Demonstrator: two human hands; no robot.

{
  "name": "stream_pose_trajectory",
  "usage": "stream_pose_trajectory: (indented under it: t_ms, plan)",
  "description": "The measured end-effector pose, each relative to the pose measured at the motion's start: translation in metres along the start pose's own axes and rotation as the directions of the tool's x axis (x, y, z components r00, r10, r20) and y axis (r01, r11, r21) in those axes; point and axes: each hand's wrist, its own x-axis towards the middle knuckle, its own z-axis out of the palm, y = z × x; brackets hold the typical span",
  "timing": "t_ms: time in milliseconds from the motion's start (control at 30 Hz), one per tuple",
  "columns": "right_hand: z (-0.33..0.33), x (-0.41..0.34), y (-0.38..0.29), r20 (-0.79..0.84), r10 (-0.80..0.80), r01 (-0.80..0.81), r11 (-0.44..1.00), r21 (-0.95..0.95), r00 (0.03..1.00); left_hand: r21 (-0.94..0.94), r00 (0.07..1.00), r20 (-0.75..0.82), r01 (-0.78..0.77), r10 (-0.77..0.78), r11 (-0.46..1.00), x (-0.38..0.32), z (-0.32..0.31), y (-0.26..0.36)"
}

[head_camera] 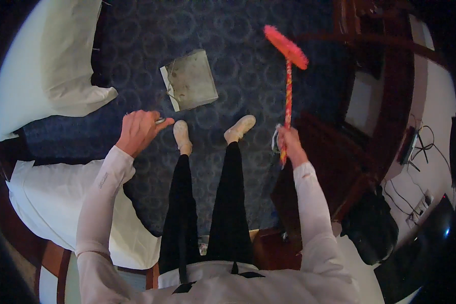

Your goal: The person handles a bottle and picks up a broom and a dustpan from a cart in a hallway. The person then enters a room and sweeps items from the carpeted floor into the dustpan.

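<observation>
My right hand (292,143) grips the red and yellow patterned handle of a broom (288,91). Its bright pink-red head points away from me. A whitish, loop-like item (275,141) shows beside those fingers; I cannot tell what it is. My left hand (140,131) is closed around the end of a silvery metal rod (160,120), thumb stretched along it. Just beyond that hand is a pale, stained dustpan (193,80). A thin wire-like part runs along the dustpan's left side, and the rod looks like its handle, though the join is hard to make out.
Dark blue carpet (144,49) with a ring pattern lies underfoot. White-covered beds (60,60) stand on the left. To the right are dark wooden furniture (319,152), a black bag (372,224), a router (408,146) with cables, and a wall socket (420,209).
</observation>
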Motion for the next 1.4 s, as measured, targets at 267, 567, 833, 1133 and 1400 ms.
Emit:
stream_pose_trajectory:
  t_ms: [267, 567, 833, 1133, 1400]
  plan:
    - [0.071, 0.073, 0.081, 0.020, -0.140, 0.140, 0.990, -0.019, 0.990, -0.023, 0.999, 0.031, -0.015, 0.016, 1.000, 0.018, -0.001, 0.015]
    - [0.080, -0.183, 0.068, 0.389, 0.424, -0.441, 0.896, -0.051, 0.818, -0.009, 0.998, 0.069, -0.003, 0.003, 1.000, -0.008, -0.010, -0.009]
    - [-0.001, -0.025, 0.010, 0.095, 0.058, -0.075, 0.981, 0.181, 0.994, -0.049, 0.991, 0.075, 0.112, -0.108, 0.993, -0.043, -0.039, -0.030]
    - [0.061, 0.043, 0.070, 0.236, -0.085, 0.105, 0.992, -0.072, 0.968, 0.025, 0.996, 0.049, 0.075, -0.076, 0.997, -0.027, -0.023, -0.022]
    - [0.094, -0.180, 0.057, 0.368, 0.370, -0.343, 0.929, -0.141, 0.853, 0.049, 0.991, 0.085, 0.099, -0.103, 0.994, -0.026, -0.031, -0.026]
